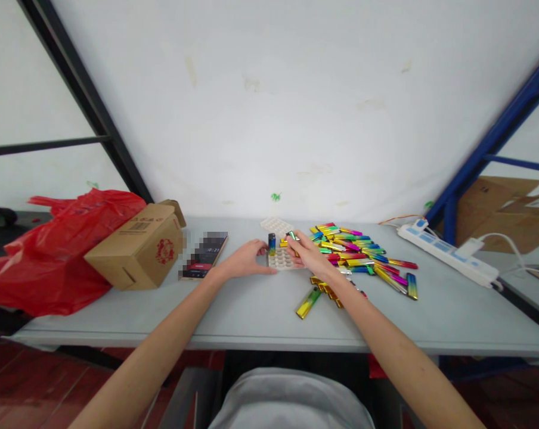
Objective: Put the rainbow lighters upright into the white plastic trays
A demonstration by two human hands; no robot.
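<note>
A pale tray with rows of round holes (pixel 281 260) lies on the grey table between my hands. One blue and gold lighter (pixel 272 245) stands upright at its back left corner. Beside that lighter, my left hand (pixel 248 258) has thumb and fingers apart, with nothing between them. My right hand (pixel 306 252) is closed on a lighter (pixel 291 236) over the tray's right side; its colours are partly hidden by the fingers. A heap of shiny multicoloured lighters (pixel 354 246) spreads to the right of my right hand.
A second pale tray (pixel 275 224) lies behind, near the wall. On the left are a phone (pixel 206 255), a cardboard box (pixel 138 247) and a red plastic bag (pixel 59 256). A white power strip (pixel 448 252) lies at the right. One green-yellow lighter (pixel 308 303) lies nearer the front edge.
</note>
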